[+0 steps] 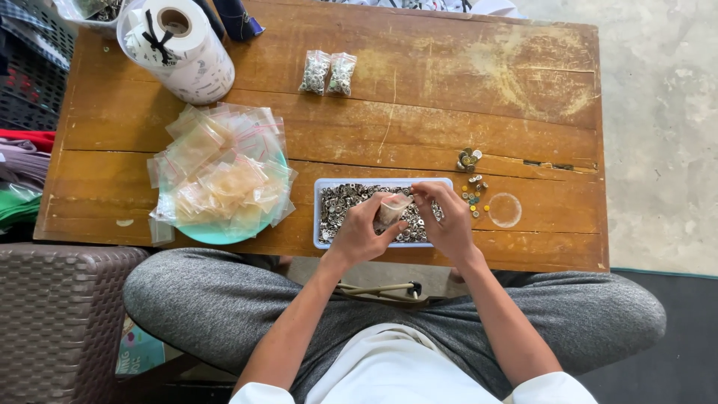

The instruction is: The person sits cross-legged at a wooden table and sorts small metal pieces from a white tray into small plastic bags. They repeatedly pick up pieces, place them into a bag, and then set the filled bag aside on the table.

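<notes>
Left hand (pixel 357 233) grips the small bag (pixel 392 209) open; right hand (pixel 447 223) pinches a fastener beside it—keep both directly above the tray (pixel 323 196).

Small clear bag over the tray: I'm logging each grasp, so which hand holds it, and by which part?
The left hand holds the small clear bag by its lower end. The right hand has its fingertips at the bag's open top, above the tray.
</notes>
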